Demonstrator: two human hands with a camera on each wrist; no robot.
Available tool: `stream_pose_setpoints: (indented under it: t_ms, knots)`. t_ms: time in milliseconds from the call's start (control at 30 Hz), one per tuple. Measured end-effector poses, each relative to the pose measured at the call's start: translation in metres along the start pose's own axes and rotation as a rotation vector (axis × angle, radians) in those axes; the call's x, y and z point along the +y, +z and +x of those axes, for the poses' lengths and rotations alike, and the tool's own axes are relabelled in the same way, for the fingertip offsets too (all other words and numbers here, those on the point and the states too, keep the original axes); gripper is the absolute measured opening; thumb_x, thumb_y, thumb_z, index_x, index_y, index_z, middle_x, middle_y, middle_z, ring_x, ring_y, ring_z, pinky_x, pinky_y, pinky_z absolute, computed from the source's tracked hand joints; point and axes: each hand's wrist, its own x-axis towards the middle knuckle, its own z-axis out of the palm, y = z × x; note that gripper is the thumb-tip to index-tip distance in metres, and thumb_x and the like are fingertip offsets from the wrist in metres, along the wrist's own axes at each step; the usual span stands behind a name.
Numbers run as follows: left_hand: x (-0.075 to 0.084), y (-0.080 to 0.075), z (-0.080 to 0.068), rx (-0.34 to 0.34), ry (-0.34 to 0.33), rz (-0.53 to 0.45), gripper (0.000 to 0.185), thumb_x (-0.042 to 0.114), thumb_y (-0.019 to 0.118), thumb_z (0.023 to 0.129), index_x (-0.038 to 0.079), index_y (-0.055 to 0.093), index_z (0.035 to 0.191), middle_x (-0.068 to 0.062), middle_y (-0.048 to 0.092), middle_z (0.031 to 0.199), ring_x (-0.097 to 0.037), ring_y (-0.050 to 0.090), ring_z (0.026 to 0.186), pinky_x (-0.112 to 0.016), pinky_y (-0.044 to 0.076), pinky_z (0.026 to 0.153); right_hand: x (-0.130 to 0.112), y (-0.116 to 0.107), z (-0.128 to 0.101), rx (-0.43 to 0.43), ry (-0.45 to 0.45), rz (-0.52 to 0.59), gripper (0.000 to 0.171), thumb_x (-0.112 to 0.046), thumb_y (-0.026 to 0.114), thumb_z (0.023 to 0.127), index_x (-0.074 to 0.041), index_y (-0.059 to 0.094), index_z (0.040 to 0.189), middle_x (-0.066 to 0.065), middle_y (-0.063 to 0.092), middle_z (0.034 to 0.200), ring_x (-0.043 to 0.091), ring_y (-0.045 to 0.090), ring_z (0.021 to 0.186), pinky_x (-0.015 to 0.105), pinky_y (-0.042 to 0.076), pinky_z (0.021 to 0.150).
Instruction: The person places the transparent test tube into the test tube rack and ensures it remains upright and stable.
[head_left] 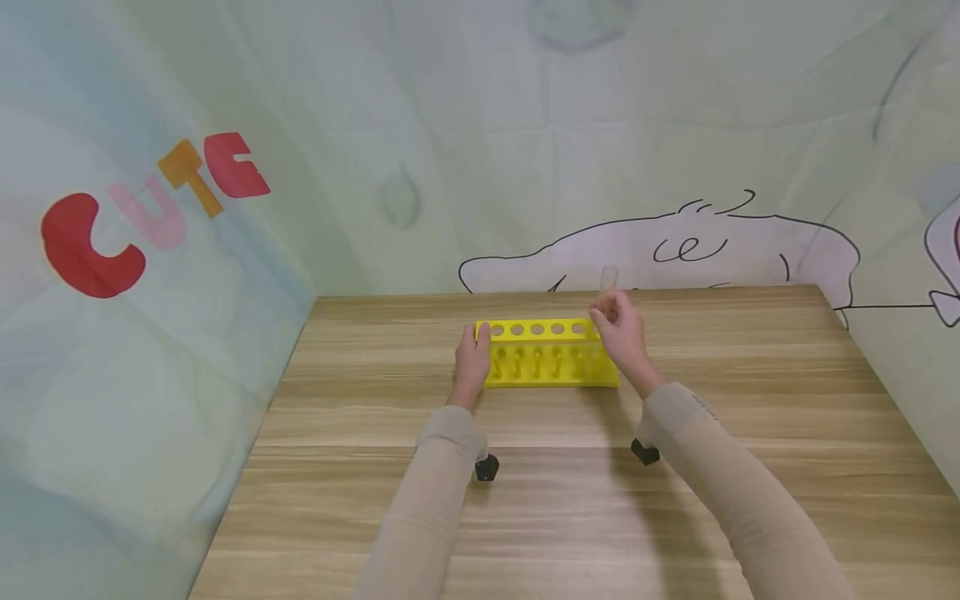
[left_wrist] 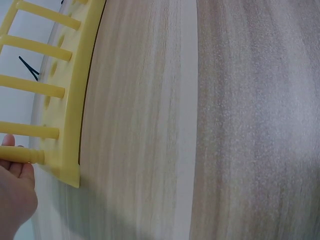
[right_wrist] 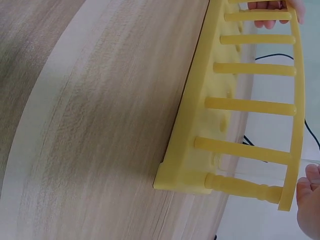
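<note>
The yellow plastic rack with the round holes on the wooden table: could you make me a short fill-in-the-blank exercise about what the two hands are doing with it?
1. The yellow plastic rack stands on the ____ table.
2. The left hand holds the rack's ____ end.
3. The right hand holds a clear glass ____ over the rack's right end.

Missing words: wooden; left; tube

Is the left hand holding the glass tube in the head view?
No, the left hand grips the end of the yellow rack; the right hand holds the tube.
</note>
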Motion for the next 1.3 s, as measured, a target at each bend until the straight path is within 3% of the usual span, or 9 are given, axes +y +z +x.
stream_pose_setpoints:
  t_ms: [367, 633, 1300]
  knots:
    - [0.0002, 0.0002, -0.0007, -0.006, 0.005, -0.003, 0.039, 0.043, 0.031, 0.094, 0.010, 0.044, 0.109, -0.007, 0.048, 0.092, -0.019, 0.043, 0.085, -0.029, 0.039, 0.074, 0.0008, 0.0002, -0.0011, 0.007, -0.001, 0.002, 0.010, -0.006, 0.051, 0.088, -0.004, 0.042, 0.091, 0.013, 0.055, 0.104, 0.024, 0.052, 0.100, 0.038, 0.044, 0.091]
    - [0.0001, -0.0002, -0.0008, -0.014, 0.003, -0.012, 0.042, 0.044, 0.031, 0.094, 0.010, 0.044, 0.114, -0.009, 0.051, 0.104, -0.021, 0.044, 0.092, -0.034, 0.041, 0.084, 0.0017, 0.0011, -0.0002, 0.009, 0.005, 0.004, 0.010, -0.005, 0.051, 0.087, -0.003, 0.042, 0.090, 0.014, 0.055, 0.104, 0.024, 0.053, 0.102, 0.038, 0.045, 0.091]
    - [0.0002, -0.0006, -0.0008, -0.010, 0.016, -0.018, 0.044, 0.043, 0.031, 0.094, 0.008, 0.044, 0.116, -0.011, 0.052, 0.108, -0.021, 0.045, 0.094, -0.035, 0.041, 0.087, 0.0032, 0.0015, 0.0001, -0.012, 0.028, -0.026, 0.010, -0.007, 0.051, 0.088, -0.005, 0.041, 0.089, 0.013, 0.056, 0.107, 0.025, 0.053, 0.106, 0.038, 0.045, 0.092]
